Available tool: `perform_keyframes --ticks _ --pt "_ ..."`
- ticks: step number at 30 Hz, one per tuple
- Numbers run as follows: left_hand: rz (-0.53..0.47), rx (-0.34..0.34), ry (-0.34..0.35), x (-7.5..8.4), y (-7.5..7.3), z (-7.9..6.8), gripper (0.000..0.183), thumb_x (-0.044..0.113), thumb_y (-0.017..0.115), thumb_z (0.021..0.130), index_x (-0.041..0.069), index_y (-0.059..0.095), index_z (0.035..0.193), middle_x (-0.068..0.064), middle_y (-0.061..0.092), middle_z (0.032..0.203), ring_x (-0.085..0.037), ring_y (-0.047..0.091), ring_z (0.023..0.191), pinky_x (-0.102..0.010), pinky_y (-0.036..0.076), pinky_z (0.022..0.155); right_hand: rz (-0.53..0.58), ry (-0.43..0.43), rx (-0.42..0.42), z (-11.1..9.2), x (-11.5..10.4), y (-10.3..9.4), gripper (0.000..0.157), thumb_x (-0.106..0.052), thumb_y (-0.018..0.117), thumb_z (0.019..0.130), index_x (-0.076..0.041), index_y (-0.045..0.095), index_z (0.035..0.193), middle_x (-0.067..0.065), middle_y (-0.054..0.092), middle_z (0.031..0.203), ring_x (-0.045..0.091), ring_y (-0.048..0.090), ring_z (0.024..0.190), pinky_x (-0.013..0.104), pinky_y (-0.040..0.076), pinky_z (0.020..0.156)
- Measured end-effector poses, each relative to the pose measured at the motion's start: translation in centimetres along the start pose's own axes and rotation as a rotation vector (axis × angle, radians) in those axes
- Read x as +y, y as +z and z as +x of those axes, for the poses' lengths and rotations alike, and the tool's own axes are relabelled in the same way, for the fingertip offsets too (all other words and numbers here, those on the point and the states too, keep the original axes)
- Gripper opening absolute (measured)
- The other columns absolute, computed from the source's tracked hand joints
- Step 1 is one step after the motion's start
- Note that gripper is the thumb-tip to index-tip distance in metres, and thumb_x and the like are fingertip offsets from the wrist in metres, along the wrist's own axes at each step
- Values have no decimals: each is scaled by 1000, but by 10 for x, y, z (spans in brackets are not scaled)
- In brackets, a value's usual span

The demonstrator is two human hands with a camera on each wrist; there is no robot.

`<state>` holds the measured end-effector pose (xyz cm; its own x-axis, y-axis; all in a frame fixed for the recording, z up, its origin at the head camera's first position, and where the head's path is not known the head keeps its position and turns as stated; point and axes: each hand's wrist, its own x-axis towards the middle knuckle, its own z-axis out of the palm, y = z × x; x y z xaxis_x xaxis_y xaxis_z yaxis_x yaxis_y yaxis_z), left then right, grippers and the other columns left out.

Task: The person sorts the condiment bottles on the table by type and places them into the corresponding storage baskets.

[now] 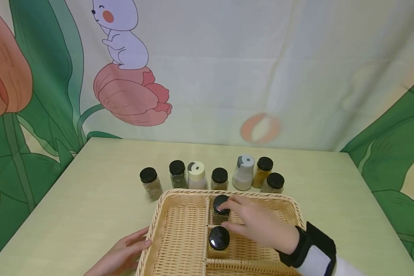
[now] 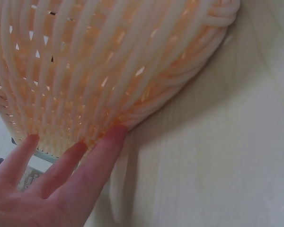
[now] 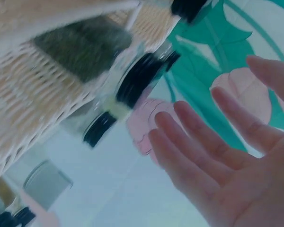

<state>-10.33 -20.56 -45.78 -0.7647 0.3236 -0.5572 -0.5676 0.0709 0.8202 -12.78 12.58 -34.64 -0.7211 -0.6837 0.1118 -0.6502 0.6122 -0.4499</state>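
Observation:
A wicker basket (image 1: 179,230) with dividers lies in front of me. My left hand (image 1: 125,251) is at its left side, its extended fingers (image 2: 92,165) touching the outer wall in the left wrist view. Within the basket, a glass jar of dried green herbs (image 3: 83,49) with a black lid stands against the far rim. In front of it is another black-lidded jar (image 1: 219,245) with yellowish contents. My right hand (image 1: 258,220) hovers beside the herb jar's lid; the right wrist view shows its fingers spread and apart from the jar, holding nothing.
Behind the basket stand several seasoning jars, including a black-lidded one (image 1: 151,184) at the left, a cream-capped shaker (image 1: 197,175), a white-capped shaker (image 1: 243,172) and a jar of yellow powder (image 1: 262,172). A printed curtain (image 1: 207,76) hangs along the table's far edge.

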Motion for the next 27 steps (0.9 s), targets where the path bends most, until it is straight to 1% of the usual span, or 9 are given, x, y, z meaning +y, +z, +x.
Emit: perform_keyframes --ticks 5,7,10,14,21,25,27 --pt "2 0 6 0 -1 0 74 37 50 89 1 11 141 -28 22 138 -29 53 103 -50 46 80 -46 54 68 2 13 -10 28 -21 61 84 -7 58 108 9 55 107 18 58 84 27 49 69" --pt "-1 -3 8 -1 -1 0 74 36 49 89 1 11 141 -28 22 139 -29 52 104 -51 46 80 -49 92 85 2 19 -15 29 -21 60 84 -7 57 109 11 55 111 22 58 90 31 50 71" --pt "-2 -8 14 -1 -1 0 74 36 49 89 1 10 141 -28 22 138 -29 53 103 -51 46 80 -14 149 94 5 29 -23 29 -21 59 85 -7 56 111 11 55 114 25 56 99 37 48 78" --pt "0 -16 23 -1 -1 0 74 36 49 90 1 10 141 -28 23 138 -28 53 103 -51 46 80 38 224 77 9 46 -29 29 -20 58 86 -6 57 111 13 54 114 24 54 100 38 47 80" --pt "4 -1 6 -2 0 1 75 37 50 89 1 11 141 -28 23 138 -29 53 103 -50 46 80 59 280 74 12 75 -35 31 -18 58 86 -1 56 111 11 56 103 22 54 90 35 47 73" --pt "-1 -3 5 -2 -1 1 74 36 51 88 1 11 141 -28 25 138 -27 53 102 -50 46 80 65 300 93 12 89 -37 31 -17 57 86 1 55 112 13 57 103 28 53 93 39 47 74" --pt "-6 -7 12 -2 -1 1 74 36 51 89 1 11 141 -27 25 138 -27 53 103 -50 46 81 65 304 105 11 95 -38 30 -17 57 87 1 55 111 16 57 106 31 53 97 43 46 78"
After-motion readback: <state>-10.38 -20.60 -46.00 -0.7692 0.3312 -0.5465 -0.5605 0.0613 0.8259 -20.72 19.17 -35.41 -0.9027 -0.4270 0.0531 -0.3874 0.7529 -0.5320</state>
